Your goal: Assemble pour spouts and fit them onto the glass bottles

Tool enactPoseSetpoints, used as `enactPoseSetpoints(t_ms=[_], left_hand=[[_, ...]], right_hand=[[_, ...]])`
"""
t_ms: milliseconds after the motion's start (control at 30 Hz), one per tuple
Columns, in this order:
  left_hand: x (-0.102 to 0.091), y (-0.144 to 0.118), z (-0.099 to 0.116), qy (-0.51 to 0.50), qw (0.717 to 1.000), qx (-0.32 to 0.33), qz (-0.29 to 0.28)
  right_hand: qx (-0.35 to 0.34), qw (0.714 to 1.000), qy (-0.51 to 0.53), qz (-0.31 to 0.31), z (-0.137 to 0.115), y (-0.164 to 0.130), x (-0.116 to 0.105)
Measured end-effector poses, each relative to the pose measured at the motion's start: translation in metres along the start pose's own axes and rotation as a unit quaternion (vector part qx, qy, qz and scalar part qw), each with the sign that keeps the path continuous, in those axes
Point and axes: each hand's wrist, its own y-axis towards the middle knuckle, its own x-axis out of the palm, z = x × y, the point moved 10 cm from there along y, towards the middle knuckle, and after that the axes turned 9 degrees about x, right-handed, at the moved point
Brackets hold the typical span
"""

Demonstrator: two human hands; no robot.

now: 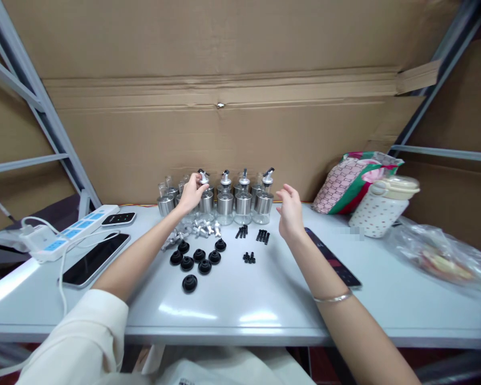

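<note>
A pale grey surface (264, 305) carries small glass bottles with metal collars (228, 206) at its far edge, round black rubber stoppers (196, 262) mid-surface, a white-and-blue power strip (76, 227) left, and a crumpled clear plastic bag (436, 256) right.

LAYOUT: SURFACE, HEAD VIEW

Surface (264, 305) backed by cardboard wall (232, 128). Bottles (224, 200) in rows at rear ctr, against wall. Left hand (192, 193) on a bottle at left of rows; right hand (291, 214) raised just right of rows, touching nothing. Spout parts (192, 232) in front of bottles, left of ctr. Stoppers (196, 262) clustered in front of spout parts. Small tubes (252, 235) right of spout parts; small caps (249, 258) in front of tubes. Power strip (74, 229) far left, w/ phone (94, 259) in front of it & small device (118, 218) to its right. Bag (355, 182) rear right; jug (382, 208) in front of bag. Plastic bag (441, 256) far right. Flat device (332, 259) under right forearm.
</note>
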Motion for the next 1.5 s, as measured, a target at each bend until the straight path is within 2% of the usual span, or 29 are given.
enactPoseSetpoints(t_ms=[133,267,400,467,533,600,667,767,833,933,1033,1133,1200,1300,1367,1400,1467,1500], left_hand=[[0.006,0.003,-0.001,-0.026,0.999,-0.012,-0.023],[0.011,0.002,0.000,-0.035,0.998,-0.030,-0.051],[-0.003,-0.013,0.006,-0.023,0.998,-0.037,-0.041],[-0.016,-0.025,0.015,0.013,0.999,-0.014,-0.034],[-0.025,-0.038,0.035,0.101,0.991,0.062,-0.057],[-0.021,-0.053,0.050,0.161,0.971,0.129,-0.122],[-0.005,-0.073,0.054,0.184,0.942,0.166,-0.228],[0.020,-0.102,0.047,0.213,0.889,0.164,-0.371],[0.029,-0.114,0.040,0.240,0.866,0.155,-0.410],[0.033,-0.120,0.038,0.259,0.859,0.158,-0.413],[0.034,-0.120,0.038,0.258,0.859,0.159,-0.414],[0.033,-0.118,0.045,0.272,0.859,0.175,-0.398],[0.030,-0.116,0.055,0.268,0.872,0.186,-0.366],[0.024,-0.121,0.076,0.247,0.895,0.211,-0.307],[0.023,-0.128,0.095,0.244,0.896,0.253,-0.271],[0.022,-0.132,0.105,0.243,0.894,0.278,-0.253],[0.020,-0.139,0.123,0.235,0.891,0.322,-0.219],[0.020,-0.142,0.130,0.231,0.889,0.337,-0.206]], right_hand=[[0.028,0.997,-0.063,-0.042,0.016,0.007,0.013],[0.051,0.994,-0.078,-0.061,0.030,0.013,0.019],[0.068,0.992,-0.081,-0.064,0.040,0.020,0.018],[0.073,0.992,-0.077,-0.070,0.044,0.022,0.017],[0.073,0.992,-0.070,-0.078,0.046,0.023,0.017],[0.073,0.992,-0.061,-0.083,0.046,0.023,0.017],[0.073,0.992,-0.051,-0.084,0.046,0.023,0.017],[0.073,0.993,-0.041,-0.079,0.047,0.025,0.014],[0.076,0.993,-0.040,-0.076,0.047,0.026,0.014],[0.076,0.994,-0.039,-0.065,0.046,0.022,0.013],[0.057,0.998,-0.025,-0.026,0.037,0.014,0.008],[-0.030,0.999,0.018,0.024,0.011,0.001,-0.003],[-0.093,0.995,0.039,0.026,-0.007,-0.009,-0.005],[-0.094,0.993,0.017,-0.062,-0.014,-0.018,0.012],[-0.062,0.980,-0.034,-0.189,-0.007,-0.031,0.040],[-0.047,0.959,-0.073,-0.271,-0.001,-0.043,0.057],[-0.028,0.889,-0.154,-0.431,0.015,-0.077,0.087],[-0.026,0.859,-0.178,-0.480,0.021,-0.091,0.095]])
